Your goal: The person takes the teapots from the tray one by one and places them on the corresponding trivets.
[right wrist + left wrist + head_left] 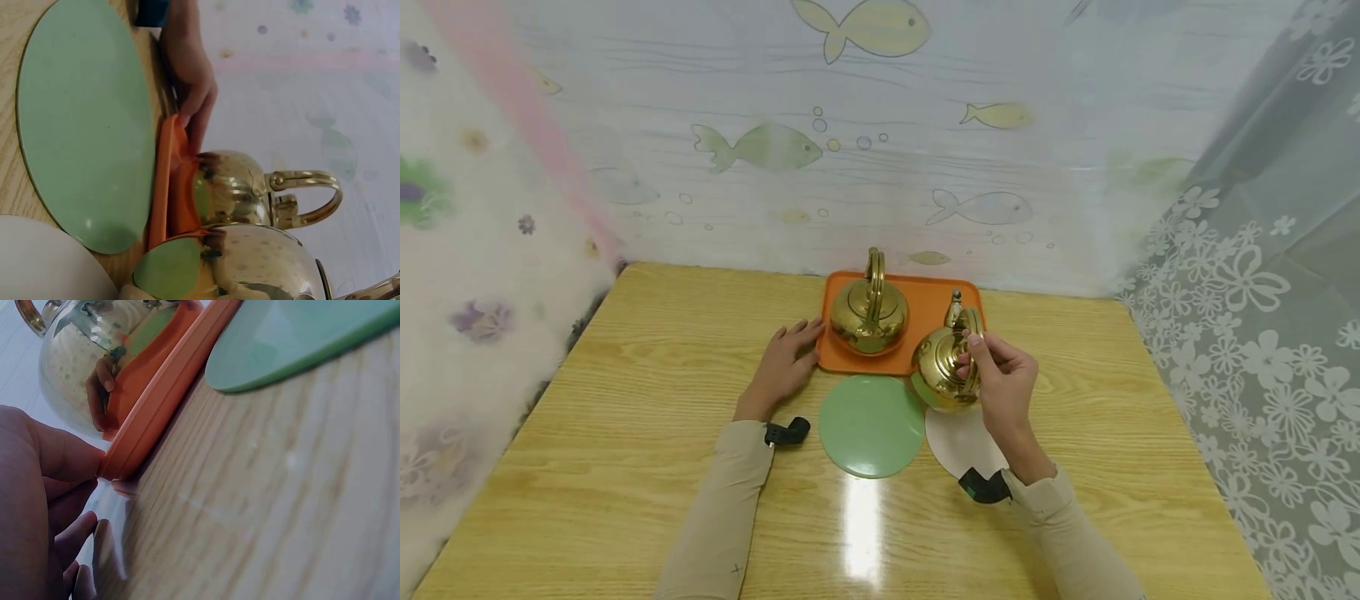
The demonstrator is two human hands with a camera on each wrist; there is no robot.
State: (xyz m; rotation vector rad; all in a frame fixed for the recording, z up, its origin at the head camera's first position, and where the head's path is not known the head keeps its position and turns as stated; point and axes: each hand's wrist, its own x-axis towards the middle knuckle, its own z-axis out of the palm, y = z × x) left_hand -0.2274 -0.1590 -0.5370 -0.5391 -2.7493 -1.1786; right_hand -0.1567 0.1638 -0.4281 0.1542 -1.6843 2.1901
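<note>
My right hand [1009, 385] grips the arched handle of a shiny gold kettle [934, 372]. In the head view this kettle overlaps the near right corner of an orange tray [925, 302] and part of a white disc [957, 446]; its base is hidden, so I cannot tell if it touches anything. On the tray's left half stands a second gold kettle [856, 327], upright with its handle raised. With fingers extended, my left hand [784, 365] touches the tray's left edge; the left wrist view has a fingertip against the tray's corner [128, 465].
A round green disc [871, 429] lies flat on the wooden table [647, 400], in front of the tray and left of the white disc. Behind the tray, a fish-patterned curtain [865, 192] hangs along the table's far edge. A lace-flowered curtain [1285, 400] is at the right.
</note>
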